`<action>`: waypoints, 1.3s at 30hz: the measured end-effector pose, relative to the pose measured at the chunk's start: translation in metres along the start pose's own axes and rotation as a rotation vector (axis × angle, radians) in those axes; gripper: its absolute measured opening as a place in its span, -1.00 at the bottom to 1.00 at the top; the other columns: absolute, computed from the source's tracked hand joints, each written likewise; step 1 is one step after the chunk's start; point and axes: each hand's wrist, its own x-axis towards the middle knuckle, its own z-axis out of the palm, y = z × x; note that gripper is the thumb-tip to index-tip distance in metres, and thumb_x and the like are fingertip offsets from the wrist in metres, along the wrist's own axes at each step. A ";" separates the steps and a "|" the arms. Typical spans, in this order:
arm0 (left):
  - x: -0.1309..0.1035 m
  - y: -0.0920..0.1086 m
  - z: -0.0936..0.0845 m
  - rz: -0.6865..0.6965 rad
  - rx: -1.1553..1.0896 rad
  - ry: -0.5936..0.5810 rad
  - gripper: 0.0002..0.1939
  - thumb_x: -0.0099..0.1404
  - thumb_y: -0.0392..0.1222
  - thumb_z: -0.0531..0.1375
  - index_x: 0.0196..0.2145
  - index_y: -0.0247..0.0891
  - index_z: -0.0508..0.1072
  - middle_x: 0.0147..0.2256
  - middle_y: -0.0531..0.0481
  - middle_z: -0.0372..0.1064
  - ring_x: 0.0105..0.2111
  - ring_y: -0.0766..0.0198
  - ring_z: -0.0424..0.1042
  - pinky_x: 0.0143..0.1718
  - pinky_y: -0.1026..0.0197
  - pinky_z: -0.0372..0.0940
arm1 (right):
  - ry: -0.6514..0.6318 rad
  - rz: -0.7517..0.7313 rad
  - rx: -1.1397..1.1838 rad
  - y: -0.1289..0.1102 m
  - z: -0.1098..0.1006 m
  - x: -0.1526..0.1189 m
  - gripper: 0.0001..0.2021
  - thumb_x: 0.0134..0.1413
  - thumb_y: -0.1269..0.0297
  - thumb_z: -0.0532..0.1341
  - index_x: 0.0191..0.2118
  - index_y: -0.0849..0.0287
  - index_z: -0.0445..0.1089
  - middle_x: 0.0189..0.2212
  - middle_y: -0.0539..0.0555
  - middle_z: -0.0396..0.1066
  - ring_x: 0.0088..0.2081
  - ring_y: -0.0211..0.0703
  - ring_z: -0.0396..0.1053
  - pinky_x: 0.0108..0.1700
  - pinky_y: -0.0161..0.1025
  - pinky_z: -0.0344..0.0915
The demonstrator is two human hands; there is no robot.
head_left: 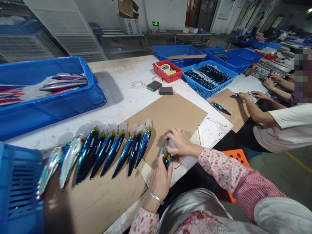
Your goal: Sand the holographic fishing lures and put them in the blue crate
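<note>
- Fingers of the left hand (159, 182) wrap around a blue lure (167, 160), at the near edge of the cardboard (177, 110).
- Right hand (182, 143) has bent fingers over a gray thing (163, 149) at the lure's top; can't tell if they grip it.
- More shiny lures (113, 152) lie by the cardboard's left side.
- Dark blocks (165, 90) sit just behind the cardboard, a red box (170, 78) farther back.
</note>
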 end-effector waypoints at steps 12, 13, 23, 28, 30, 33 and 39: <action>-0.002 0.006 -0.002 -0.023 0.078 -0.011 -0.52 0.41 -0.08 -0.11 0.18 -0.41 0.03 -0.11 -0.32 0.49 -0.16 0.03 0.52 -0.25 0.13 0.31 | -0.110 -0.038 -0.028 -0.006 -0.007 0.003 -0.72 0.04 0.20 0.24 -0.11 0.12 0.33 -0.09 0.11 0.26 -0.02 0.02 0.12 -0.05 -0.05 0.14; -0.001 0.006 -0.002 -0.020 0.083 -0.008 -0.52 0.41 -0.07 -0.11 0.18 -0.41 0.04 -0.12 -0.31 0.49 -0.17 0.03 0.53 -0.26 0.13 0.31 | -0.094 -0.029 -0.047 -0.007 -0.007 0.003 -0.73 0.04 0.21 0.24 -0.11 0.12 0.34 -0.08 0.11 0.26 -0.01 0.02 0.12 -0.05 -0.04 0.13; -0.001 0.007 -0.005 -0.016 0.087 -0.021 -0.52 0.42 -0.07 -0.14 0.17 -0.42 0.02 -0.12 -0.32 0.49 -0.16 0.01 0.52 -0.25 0.11 0.30 | 0.007 0.070 -0.087 0.001 -0.006 0.007 -0.74 0.05 0.23 0.24 -0.11 0.11 0.35 -0.06 0.12 0.26 0.01 0.03 0.11 -0.03 -0.04 0.13; -0.002 0.008 -0.003 -0.022 0.138 0.006 -0.53 0.42 -0.05 -0.16 0.17 -0.38 0.06 -0.19 -0.28 0.52 -0.23 0.04 0.54 -0.32 0.14 0.29 | 0.130 0.236 0.044 0.017 -0.004 0.015 -0.64 0.01 0.21 0.29 -0.03 0.11 0.35 -0.08 0.11 0.26 0.00 -0.01 0.15 0.01 -0.09 0.17; -0.002 0.007 -0.002 -0.019 0.133 0.015 -0.53 0.42 -0.05 -0.15 0.17 -0.38 0.06 -0.19 -0.28 0.52 -0.23 0.05 0.54 -0.33 0.15 0.28 | 0.136 0.280 0.075 0.015 0.003 0.010 -0.61 0.02 0.17 0.29 0.00 0.09 0.35 -0.08 0.10 0.25 0.00 0.00 0.15 0.02 -0.07 0.17; -0.001 0.004 0.001 -0.009 0.106 0.037 -0.52 0.42 -0.04 -0.15 0.17 -0.40 0.06 -0.17 -0.29 0.51 -0.21 0.05 0.53 -0.31 0.15 0.29 | 0.156 0.327 0.055 0.006 0.015 -0.004 -0.65 0.06 0.15 0.27 -0.02 0.07 0.37 -0.03 0.12 0.23 0.03 0.04 0.12 0.05 -0.02 0.15; 0.000 -0.003 0.004 0.021 0.036 0.038 -0.50 0.42 -0.02 -0.16 0.17 -0.42 0.06 -0.20 -0.29 0.51 -0.20 0.02 0.53 -0.28 0.11 0.32 | 0.157 0.314 0.056 -0.004 0.018 -0.014 -0.70 0.07 0.22 0.26 -0.05 0.07 0.38 -0.02 0.12 0.22 0.04 0.02 0.12 0.07 -0.01 0.14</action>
